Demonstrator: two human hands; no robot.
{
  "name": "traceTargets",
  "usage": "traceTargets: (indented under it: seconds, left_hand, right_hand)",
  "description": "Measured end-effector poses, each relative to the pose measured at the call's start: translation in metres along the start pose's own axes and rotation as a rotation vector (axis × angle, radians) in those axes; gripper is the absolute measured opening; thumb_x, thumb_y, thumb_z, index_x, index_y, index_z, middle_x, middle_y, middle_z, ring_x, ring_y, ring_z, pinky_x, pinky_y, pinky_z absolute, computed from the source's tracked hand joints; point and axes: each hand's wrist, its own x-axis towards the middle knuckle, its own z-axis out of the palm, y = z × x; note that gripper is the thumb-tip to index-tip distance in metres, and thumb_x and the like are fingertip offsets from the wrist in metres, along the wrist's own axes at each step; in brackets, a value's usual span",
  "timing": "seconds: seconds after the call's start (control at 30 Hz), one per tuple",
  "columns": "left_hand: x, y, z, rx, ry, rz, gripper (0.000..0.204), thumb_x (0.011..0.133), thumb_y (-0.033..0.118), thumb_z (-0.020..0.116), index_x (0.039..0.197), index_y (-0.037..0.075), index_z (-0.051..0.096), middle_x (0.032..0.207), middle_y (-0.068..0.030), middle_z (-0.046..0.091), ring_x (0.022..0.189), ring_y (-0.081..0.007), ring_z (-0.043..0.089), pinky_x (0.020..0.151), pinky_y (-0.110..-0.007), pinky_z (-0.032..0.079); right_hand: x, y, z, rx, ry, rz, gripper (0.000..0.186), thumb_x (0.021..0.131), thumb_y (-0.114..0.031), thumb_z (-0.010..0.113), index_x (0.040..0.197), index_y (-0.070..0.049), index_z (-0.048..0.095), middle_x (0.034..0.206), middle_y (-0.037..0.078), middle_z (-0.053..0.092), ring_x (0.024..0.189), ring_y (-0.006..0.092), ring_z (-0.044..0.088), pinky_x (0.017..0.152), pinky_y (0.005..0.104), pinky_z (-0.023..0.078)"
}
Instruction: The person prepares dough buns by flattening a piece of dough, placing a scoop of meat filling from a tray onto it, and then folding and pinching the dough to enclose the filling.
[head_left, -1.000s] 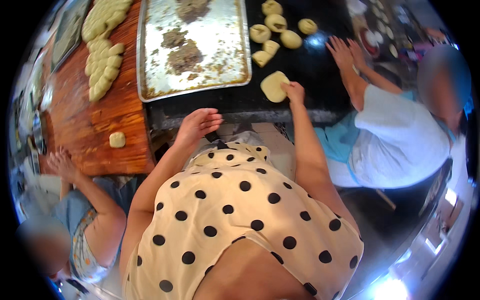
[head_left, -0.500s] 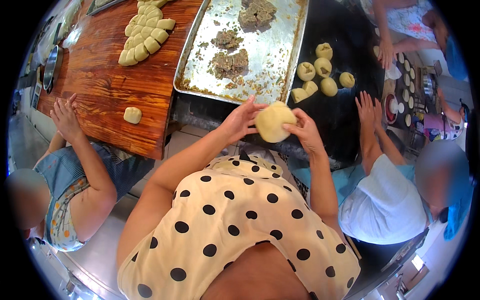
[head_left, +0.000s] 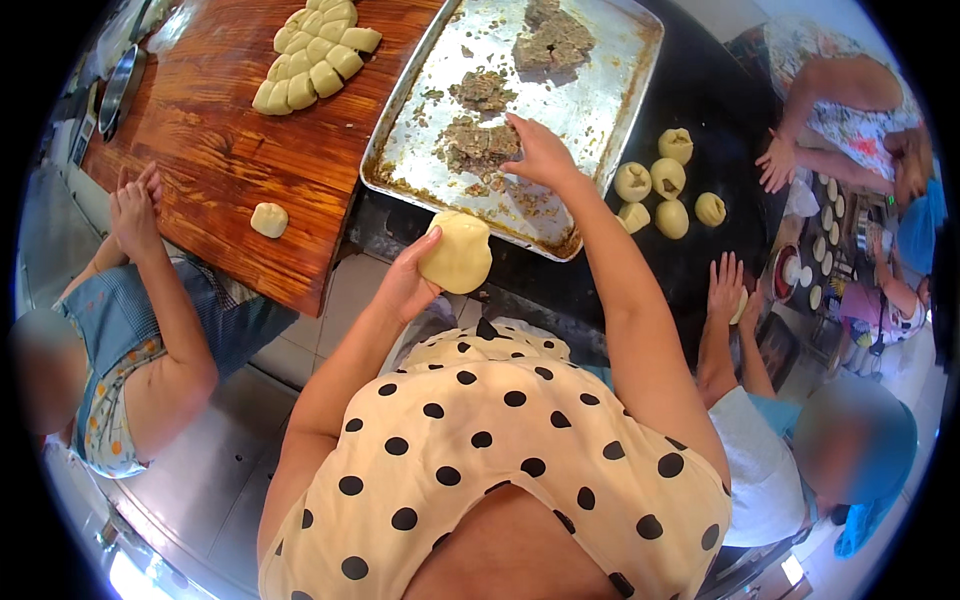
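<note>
My left hand (head_left: 406,278) holds a flattened round of pale yellow dough (head_left: 458,255) by its left edge, thumb on top, just off the near edge of the metal tray (head_left: 600,112). Over the tray reaches my right hand (head_left: 543,155), its thumb and forefinger spread at the right edge of a crumbly brown filling heap (head_left: 470,145). Whether the fingertips touch the filling, I cannot tell. Two more heaps lie farther back: a small filling heap (head_left: 484,91) and a larger filling heap (head_left: 553,45). Loose crumbs are scattered around them.
Filled dough balls (head_left: 668,180) sit on the dark counter (head_left: 640,270) to the right. Cut dough pieces (head_left: 312,60) and one lone dough piece (head_left: 269,220) lie on the wooden table (head_left: 200,110). Co-workers' hands (head_left: 135,205) are at left, others (head_left: 726,288) at right.
My right hand has let go of the dough round and moved forward to the filling. My left hand alone now holds the dough, slightly farther left.
</note>
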Motion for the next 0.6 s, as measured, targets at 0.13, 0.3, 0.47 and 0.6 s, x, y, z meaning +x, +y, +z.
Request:
traceTargets:
  seconds: [0.13,0.3,0.47,0.6]
  left_hand:
    - [-0.003,-0.007,-0.005,-0.027,-0.001,0.011,0.049,0.099,0.033,0.053,0.135,0.001,0.046,0.131,-0.0118,0.057,0.119,-0.0237,0.059,0.1,-0.04,0.048]
    - [0.001,-0.008,-0.005,-0.028,0.014,0.037,0.047,0.098,0.03,0.056,0.134,0.001,0.049,0.129,-0.0114,0.059,0.117,-0.023,0.06,0.099,-0.04,0.049]
    - [0.006,-0.008,0.001,0.068,0.011,0.07,0.044,0.095,0.022,0.061,0.13,-0.001,0.051,0.125,-0.0117,0.061,0.112,-0.0211,0.062,0.096,-0.037,0.051]
    - [0.005,-0.004,0.007,0.191,0.044,0.094,0.042,0.093,0.018,0.064,0.129,-0.002,0.051,0.122,-0.012,0.062,0.11,-0.0204,0.063,0.093,-0.035,0.052]
  right_hand:
    - [-0.001,0.004,-0.01,-0.121,0.126,-0.005,0.097,0.066,-0.038,0.085,0.142,-0.001,0.038,0.145,0.026,0.038,0.136,0.0371,0.037,0.111,0.0412,0.035]
    - [-0.002,0.0,-0.007,-0.129,0.112,-0.256,0.085,0.072,-0.03,0.082,0.143,-0.008,0.04,0.15,0.022,0.035,0.138,0.0358,0.035,0.112,0.0425,0.034]
    - [0.009,0.002,0.011,-0.108,0.071,-0.162,0.062,0.074,-0.024,0.078,0.127,-0.008,0.052,0.127,0.013,0.055,0.117,0.031,0.053,0.097,0.0387,0.046]
    - [-0.009,0.005,0.023,0.056,0.21,-0.008,0.052,0.072,-0.025,0.078,0.116,-0.008,0.058,0.115,0.013,0.061,0.107,0.032,0.059,0.09,0.0388,0.049]
